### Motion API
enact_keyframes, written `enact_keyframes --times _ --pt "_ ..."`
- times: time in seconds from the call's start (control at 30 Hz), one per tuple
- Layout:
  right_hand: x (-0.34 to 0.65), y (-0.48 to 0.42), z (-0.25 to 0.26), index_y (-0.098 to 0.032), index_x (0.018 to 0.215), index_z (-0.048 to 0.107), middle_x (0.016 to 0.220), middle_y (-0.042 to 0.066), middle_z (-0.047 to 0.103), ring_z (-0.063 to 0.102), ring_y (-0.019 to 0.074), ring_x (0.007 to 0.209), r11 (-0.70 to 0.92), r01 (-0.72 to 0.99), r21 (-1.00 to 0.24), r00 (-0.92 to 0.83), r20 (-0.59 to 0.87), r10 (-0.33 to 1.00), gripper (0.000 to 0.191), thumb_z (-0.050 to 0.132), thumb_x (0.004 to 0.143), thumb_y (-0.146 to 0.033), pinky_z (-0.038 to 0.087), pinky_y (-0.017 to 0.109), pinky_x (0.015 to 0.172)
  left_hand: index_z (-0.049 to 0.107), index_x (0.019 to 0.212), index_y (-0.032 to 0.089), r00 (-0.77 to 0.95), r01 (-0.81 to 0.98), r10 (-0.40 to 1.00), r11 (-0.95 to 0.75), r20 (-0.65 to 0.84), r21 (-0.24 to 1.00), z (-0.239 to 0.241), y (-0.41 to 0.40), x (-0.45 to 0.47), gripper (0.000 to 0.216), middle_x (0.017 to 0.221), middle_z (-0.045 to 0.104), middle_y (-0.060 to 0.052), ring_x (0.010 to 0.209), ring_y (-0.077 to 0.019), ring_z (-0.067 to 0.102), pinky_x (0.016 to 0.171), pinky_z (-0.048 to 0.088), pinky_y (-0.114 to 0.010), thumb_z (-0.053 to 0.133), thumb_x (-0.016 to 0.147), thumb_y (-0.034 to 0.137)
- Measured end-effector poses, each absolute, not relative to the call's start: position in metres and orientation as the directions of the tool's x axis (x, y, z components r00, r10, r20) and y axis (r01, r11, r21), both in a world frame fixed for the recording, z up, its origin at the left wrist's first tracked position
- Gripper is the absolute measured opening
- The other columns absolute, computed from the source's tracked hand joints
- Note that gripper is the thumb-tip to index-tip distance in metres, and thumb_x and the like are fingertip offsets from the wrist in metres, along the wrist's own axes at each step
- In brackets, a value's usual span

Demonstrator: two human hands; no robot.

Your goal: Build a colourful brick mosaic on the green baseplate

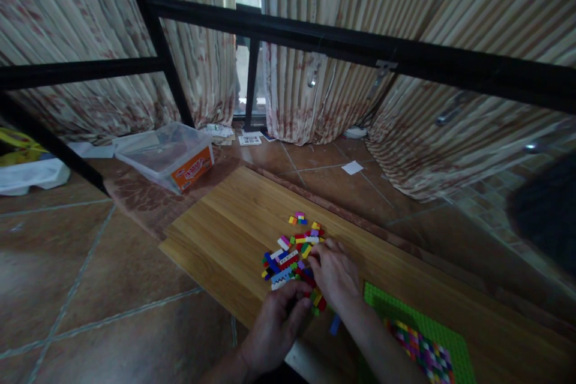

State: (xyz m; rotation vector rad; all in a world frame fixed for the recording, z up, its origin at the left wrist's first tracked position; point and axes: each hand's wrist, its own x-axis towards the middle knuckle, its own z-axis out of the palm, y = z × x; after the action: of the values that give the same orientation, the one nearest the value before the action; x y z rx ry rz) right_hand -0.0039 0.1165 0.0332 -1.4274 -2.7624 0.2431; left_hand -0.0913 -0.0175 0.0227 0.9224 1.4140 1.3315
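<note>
A heap of small coloured bricks (pixel 292 252) lies on a low wooden board (pixel 229 228). My right hand (pixel 333 273) rests palm down on the near right part of the heap, its fingers bent onto the bricks. My left hand (pixel 274 327) sits at the board's near edge with its fingers curled toward the heap; whether it holds a brick is hidden. A green baseplate (pixel 382 306) lies to the right of my right forearm, with a patch of mixed-colour bricks (pixel 423 351) fixed on it.
A clear plastic box with an orange label (pixel 168 156) stands on the tiled floor at the back left. Black metal bars (pixel 315 36) and striped curtains (pixel 450 102) run behind. Papers (pixel 249 139) lie near the curtains.
</note>
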Motion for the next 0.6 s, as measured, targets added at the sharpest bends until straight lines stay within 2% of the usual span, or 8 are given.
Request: enact_keyframes --times 0.1,0.17,0.27,0.33,0.4,0.5,0.6 --pt "-0.001 0.119 0.031 -0.022 0.082 0.063 0.094 0.007 0.062 0.054 0.0236 0.096 0.586 0.789 -0.183 -0.602 -0.045 0.797 0.016 0.048 0.087 -0.023 0.041 0.033 0.082 0.067 0.090 0.019 -0.279 -0.143 0.948 0.117 -0.153 0.983 0.021 -0.016 -0.091 0.022 0.081 0.064 -0.005 0.076 -0.0168 0.055 0.070 0.041 -0.025 0.057 0.084 0.036" --pt "0.002 0.119 0.032 -0.022 0.080 0.063 0.091 0.006 0.062 0.055 0.0230 0.094 0.577 0.778 -0.247 -0.600 -0.020 0.800 0.016 0.048 0.087 -0.022 0.041 0.033 0.083 0.065 0.089 0.018 -0.282 -0.274 0.935 0.136 -0.215 0.952 0.016 -0.014 -0.089 0.022 0.075 0.062 -0.003 0.069 -0.0137 0.053 0.063 0.040 -0.023 0.059 0.082 0.038" --pt "0.010 0.110 0.045 -0.022 0.081 0.062 0.085 0.004 0.064 0.058 0.0197 0.086 0.513 0.735 -0.445 -0.563 0.021 0.826 0.017 0.047 0.089 -0.025 0.042 0.030 0.080 0.060 0.085 0.017 -0.227 -0.557 0.903 0.187 -0.365 0.809 0.010 -0.010 -0.084 0.027 0.062 0.055 0.002 0.049 -0.0075 0.042 0.047 0.030 -0.020 0.062 0.078 0.043" --pt "0.014 0.097 0.060 -0.024 0.084 0.063 0.082 0.001 0.065 0.059 0.0170 0.078 0.458 0.649 -0.608 -0.576 0.002 0.818 0.018 0.047 0.090 -0.030 0.043 0.028 0.074 0.058 0.082 0.017 -0.196 -0.684 0.879 0.195 -0.434 0.703 0.011 -0.007 -0.081 0.028 0.062 0.056 0.002 0.045 -0.0064 0.041 0.043 0.024 -0.019 0.062 0.076 0.044" --pt "0.016 0.083 0.075 -0.024 0.085 0.064 0.081 0.000 0.065 0.060 0.0156 0.077 0.450 0.531 -0.718 -0.670 -0.030 0.742 0.021 0.045 0.091 -0.031 0.044 0.026 0.071 0.057 0.081 0.016 -0.175 -0.759 0.856 0.198 -0.487 0.621 0.016 -0.004 -0.080 0.028 0.063 0.057 0.000 0.046 -0.0072 0.044 0.042 0.023 -0.019 0.061 0.075 0.043" --pt "0.013 0.078 0.086 -0.024 0.083 0.065 0.084 0.000 0.065 0.060 0.0151 0.080 0.472 0.448 -0.759 -0.740 -0.019 0.672 0.025 0.043 0.093 -0.032 0.045 0.026 0.071 0.057 0.077 0.014 -0.131 -0.843 0.816 0.207 -0.562 0.497 0.028 0.001 -0.085 0.026 0.058 0.053 0.001 0.045 -0.0064 0.042 0.040 0.021 -0.018 0.059 0.076 0.040" --pt "0.003 0.100 0.075 -0.023 0.092 0.066 0.091 0.003 0.064 0.060 0.0166 0.085 0.544 0.482 -0.687 -0.682 0.096 0.725 0.027 0.039 0.094 -0.030 0.045 0.028 0.077 0.057 0.074 0.013 -0.146 -0.874 0.788 0.180 -0.598 0.451 0.034 0.003 -0.093 0.022 0.057 0.051 0.001 0.043 -0.0041 0.037 0.039 0.017 -0.017 0.059 0.075 0.035"
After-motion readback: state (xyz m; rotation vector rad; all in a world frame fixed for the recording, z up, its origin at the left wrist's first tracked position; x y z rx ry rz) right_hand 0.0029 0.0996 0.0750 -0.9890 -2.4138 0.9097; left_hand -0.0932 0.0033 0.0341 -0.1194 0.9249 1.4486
